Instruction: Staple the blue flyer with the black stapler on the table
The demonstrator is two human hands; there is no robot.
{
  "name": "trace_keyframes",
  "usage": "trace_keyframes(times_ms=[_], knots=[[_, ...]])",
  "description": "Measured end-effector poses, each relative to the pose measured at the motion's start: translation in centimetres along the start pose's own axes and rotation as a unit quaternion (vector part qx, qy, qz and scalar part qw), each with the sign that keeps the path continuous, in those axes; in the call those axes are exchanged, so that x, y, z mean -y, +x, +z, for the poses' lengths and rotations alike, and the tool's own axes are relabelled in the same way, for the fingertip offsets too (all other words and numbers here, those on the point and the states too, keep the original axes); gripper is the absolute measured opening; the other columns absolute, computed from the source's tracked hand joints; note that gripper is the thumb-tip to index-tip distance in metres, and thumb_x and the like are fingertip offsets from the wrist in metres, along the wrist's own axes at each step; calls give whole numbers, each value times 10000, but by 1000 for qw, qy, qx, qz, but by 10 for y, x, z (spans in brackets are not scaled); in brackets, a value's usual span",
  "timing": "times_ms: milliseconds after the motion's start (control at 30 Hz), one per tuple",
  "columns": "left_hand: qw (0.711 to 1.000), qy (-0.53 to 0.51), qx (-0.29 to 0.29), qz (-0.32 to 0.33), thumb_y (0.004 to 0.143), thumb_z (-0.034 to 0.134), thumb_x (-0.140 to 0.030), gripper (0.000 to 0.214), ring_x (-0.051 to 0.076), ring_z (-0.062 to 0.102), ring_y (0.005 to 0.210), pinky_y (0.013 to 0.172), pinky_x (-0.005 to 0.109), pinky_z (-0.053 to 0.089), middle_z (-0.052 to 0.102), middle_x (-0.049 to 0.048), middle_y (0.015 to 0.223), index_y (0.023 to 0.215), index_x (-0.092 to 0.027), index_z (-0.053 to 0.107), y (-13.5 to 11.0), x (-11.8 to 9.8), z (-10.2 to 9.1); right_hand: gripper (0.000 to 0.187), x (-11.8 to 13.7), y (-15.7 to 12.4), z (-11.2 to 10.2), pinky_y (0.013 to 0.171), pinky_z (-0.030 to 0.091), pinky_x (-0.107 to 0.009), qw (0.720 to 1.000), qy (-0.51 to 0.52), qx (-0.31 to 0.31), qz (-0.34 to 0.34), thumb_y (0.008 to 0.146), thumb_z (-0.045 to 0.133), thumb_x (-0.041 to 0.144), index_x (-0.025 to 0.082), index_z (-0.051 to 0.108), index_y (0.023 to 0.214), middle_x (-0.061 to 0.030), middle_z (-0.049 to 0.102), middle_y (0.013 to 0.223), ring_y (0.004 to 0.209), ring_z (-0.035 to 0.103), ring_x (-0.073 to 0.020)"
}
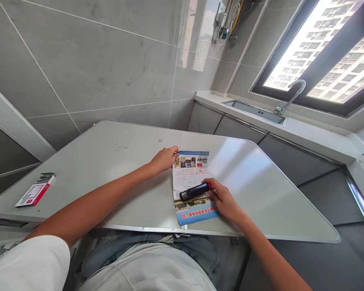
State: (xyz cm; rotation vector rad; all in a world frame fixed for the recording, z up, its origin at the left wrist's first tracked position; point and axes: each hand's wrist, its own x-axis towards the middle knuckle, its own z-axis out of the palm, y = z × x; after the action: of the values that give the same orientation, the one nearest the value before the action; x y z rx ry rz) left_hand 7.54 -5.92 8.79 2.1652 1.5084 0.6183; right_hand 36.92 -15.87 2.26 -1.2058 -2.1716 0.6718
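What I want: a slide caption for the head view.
Left hand pinches a printed leaflet; right hand holds a black handheld tool.

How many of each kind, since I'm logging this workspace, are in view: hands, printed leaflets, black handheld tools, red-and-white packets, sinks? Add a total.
Hands: 2 (left hand, right hand)
Printed leaflet: 1
Black handheld tool: 1
Red-and-white packet: 1
Sink: 1
Total: 6

The bare left hand (166, 159) pinches, white-sleeved arm (112, 194) stretching behind its fingers (172, 150) — the bare right hand (223, 199) is curled, bare forearm (265, 244) slanting behind its fingers.
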Motion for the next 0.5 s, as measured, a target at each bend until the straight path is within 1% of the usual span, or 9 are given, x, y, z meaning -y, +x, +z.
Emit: trace_keyframes(times_ms=[67, 133, 267, 400, 500], knots=[[1000, 7, -8, 12, 1024, 445, -286, 173, 187, 621, 632, 631, 271, 389, 691, -12, 709, 957, -247, 599, -4, 21, 0, 347, 9, 1, 8, 967, 497, -433, 1000, 4, 8, -3, 989, 410, 152, 272, 542, 1286, -73, 658, 1207, 1102, 619, -262], [1000, 10, -15, 10, 1019, 450, -305, 183, 186, 596, 651, 629, 270, 373, 680, -11, 724, 922, -247, 593, -9, 43, -1, 351, 20, 2, 16, 986, 493, -434, 1000, 8, 21, -7, 999, 403, 136, 274, 531, 1296, -73, 646, 1229, 1122, 612, -258], [999, 5, -35, 9, 1000, 463, -311, 182, 179, 599, 727, 684, 262, 391, 690, -15, 785, 909, -242, 604, -16, 84, -7, 351, 44, 10, 34, 1022, 486, -442, 998, -2, 46, -29, 1017, 422, 134, 281, 510, 1324, -78, 621, 1253, 1175, 585, -262], [998, 48, -30, 3, 984, 469, -314, 211, 187, 599, 760, 721, 272, 414, 698, 0, 822, 904, -233, 647, -14, 122, -21, 284, 66, 29, 55, 1020, 483, -459, 995, -41, 73, -62, 1025, 463, 160, 241, 503, 1295, -105, 618, 1232, 1153, 570, -280], [995, 95, -32, 5, 963, 495, -279, 197, 210, 625, 879, 809, 288, 449, 703, 37, 913, 900, -224, 673, -11, 146, -30, 255, 78, 49, 72, 995, 483, -445, 990, -65, 90, -86, 1018, 488, 165, 215, 493, 1268, -115, 618, 1202, 1120, 563, -279]])
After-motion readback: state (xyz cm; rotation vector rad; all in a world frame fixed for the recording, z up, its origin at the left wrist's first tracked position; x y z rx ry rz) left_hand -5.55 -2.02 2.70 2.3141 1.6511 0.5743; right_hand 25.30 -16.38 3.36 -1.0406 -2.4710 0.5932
